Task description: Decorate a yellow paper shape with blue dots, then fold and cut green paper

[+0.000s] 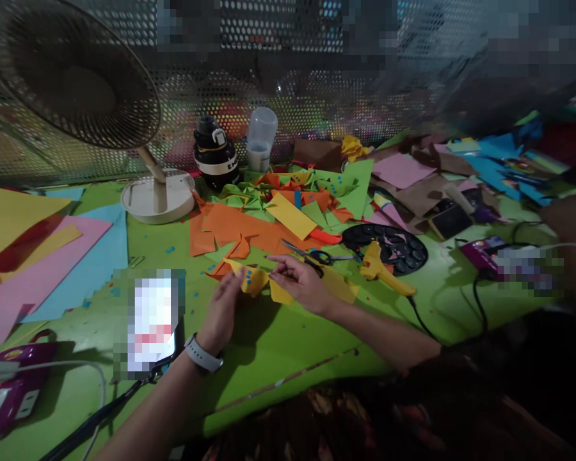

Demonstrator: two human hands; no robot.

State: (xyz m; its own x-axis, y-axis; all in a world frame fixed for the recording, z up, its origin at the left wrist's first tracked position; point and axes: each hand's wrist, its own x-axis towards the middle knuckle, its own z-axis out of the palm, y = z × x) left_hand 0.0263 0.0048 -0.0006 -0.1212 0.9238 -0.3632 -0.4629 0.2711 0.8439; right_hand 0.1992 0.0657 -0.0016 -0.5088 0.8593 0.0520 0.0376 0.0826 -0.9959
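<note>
One folded yellow paper is pinched by the left hand, likely for steadiness; beside it the right hand curls, its grip I can't tell. Right of that, a hot-glue gun lies, seemingly for easy reach.

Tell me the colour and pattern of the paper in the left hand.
Yellow paper with small blue spots, clearest in the head view.

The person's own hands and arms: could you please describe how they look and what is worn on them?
Both the left hand and the right hand are without gloves. A pale band circles the left wrist; the right wrist is bare. Both forearms show uncovered, and dark clothing begins near the right elbow.
</note>
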